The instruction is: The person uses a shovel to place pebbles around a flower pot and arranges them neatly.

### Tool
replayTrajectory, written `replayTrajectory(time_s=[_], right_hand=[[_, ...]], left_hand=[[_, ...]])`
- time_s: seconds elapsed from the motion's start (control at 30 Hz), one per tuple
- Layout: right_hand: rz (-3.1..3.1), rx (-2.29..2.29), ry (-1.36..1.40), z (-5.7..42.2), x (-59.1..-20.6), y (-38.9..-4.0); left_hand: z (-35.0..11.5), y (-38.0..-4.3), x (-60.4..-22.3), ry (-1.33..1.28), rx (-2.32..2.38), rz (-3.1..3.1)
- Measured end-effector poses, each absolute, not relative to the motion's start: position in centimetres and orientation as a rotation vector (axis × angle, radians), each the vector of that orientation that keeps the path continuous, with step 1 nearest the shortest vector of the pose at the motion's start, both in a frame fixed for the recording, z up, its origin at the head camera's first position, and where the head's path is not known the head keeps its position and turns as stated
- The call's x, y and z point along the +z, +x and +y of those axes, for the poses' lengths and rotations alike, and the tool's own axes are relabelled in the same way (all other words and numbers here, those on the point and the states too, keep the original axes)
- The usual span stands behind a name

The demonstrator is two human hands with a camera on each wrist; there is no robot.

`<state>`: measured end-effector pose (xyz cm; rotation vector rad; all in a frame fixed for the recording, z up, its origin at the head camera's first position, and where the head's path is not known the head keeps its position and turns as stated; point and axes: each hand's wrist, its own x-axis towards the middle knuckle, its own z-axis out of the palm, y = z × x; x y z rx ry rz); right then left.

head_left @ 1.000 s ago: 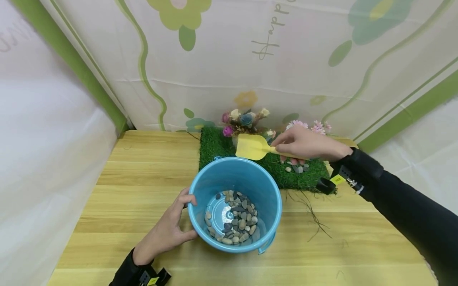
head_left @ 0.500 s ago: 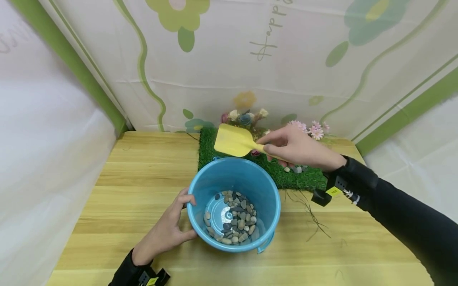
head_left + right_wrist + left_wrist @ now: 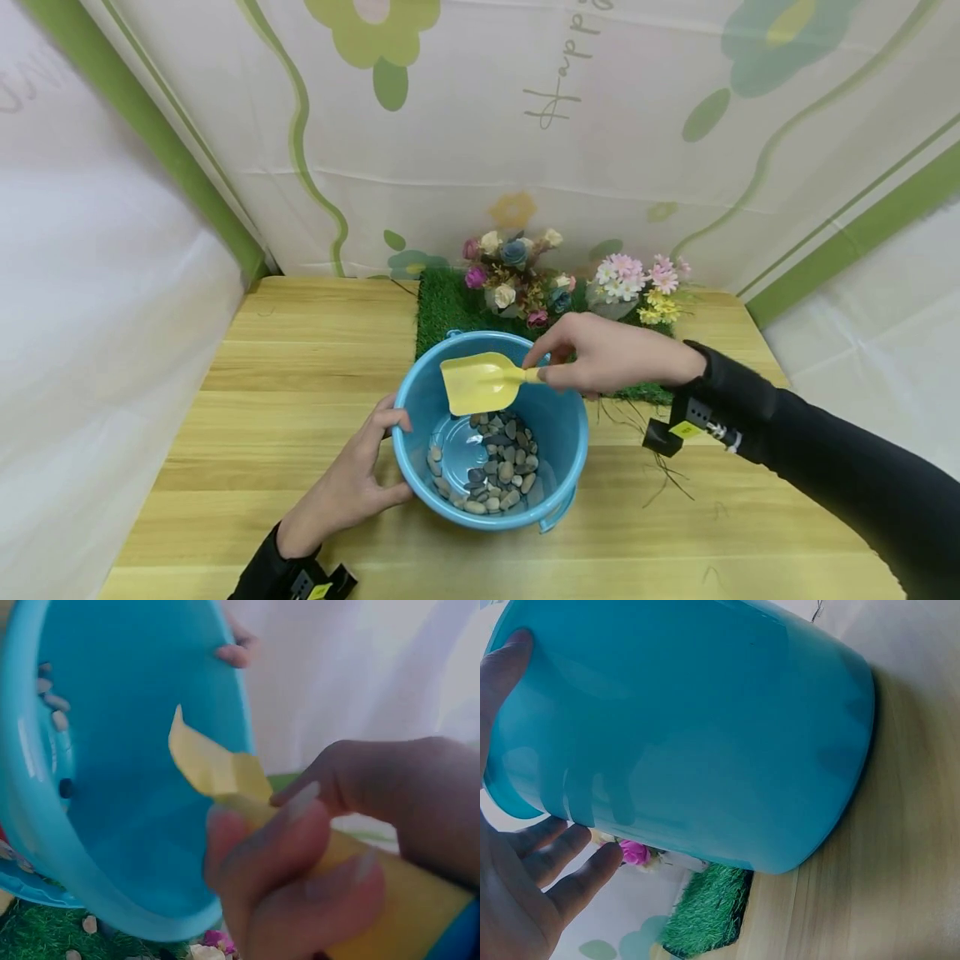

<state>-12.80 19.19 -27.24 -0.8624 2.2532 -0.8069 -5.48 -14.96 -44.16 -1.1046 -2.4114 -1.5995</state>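
A blue bucket (image 3: 558,442) stands on the wooden table with grey and tan pebbles (image 3: 506,471) over part of its bottom. My left hand (image 3: 356,479) holds its left side, one finger hooked over the rim and the thumb against the outer wall. In the left wrist view the other fingers (image 3: 585,881) lie along the bucket's far side. My right hand (image 3: 600,354) grips a yellow toy shovel (image 3: 480,383) by its handle. The shovel's blade hangs tilted inside the bucket's mouth, above the pebbles, and no stones show on it.
Behind the bucket lies an artificial grass mat (image 3: 442,304). Potted artificial roses (image 3: 517,267) and pink, white and yellow flowers (image 3: 626,279) stand on it. Dark thin strands (image 3: 660,458) lie on the table (image 3: 300,375) at right. A printed curtain (image 3: 465,133) hangs at the back.
My right hand has carried the shovel left, then toward me, from over the grass mat into the bucket's mouth. The left hand and bucket have stayed in place.
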Motion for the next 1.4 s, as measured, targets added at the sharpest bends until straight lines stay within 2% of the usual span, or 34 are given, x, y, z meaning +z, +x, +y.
replayTrajectory(time_s=[0.27, 0.47, 0.8, 1.4], right_hand=[[2.402, -0.545, -0.887, 16.7, -28.5, -11.3], [2.427, -0.432, -0.950, 15.3, -29.3, -11.6], [2.269, -0.277, -0.643, 13.0, -29.8, -12.9], [2.147, -0.201, -0.593, 12.2, -31.1, -14.3]], left_hand=[[-15.0, -5.6, -44.2, -1.110, -1.606, -2.395], [-15.0, -5.6, -44.4, -1.115, -1.599, -2.386], [-15.1, -5.5, -44.6, -1.116, -1.577, -2.389], [-15.0, -5.7, -44.6, -1.124, -1.588, -2.379]])
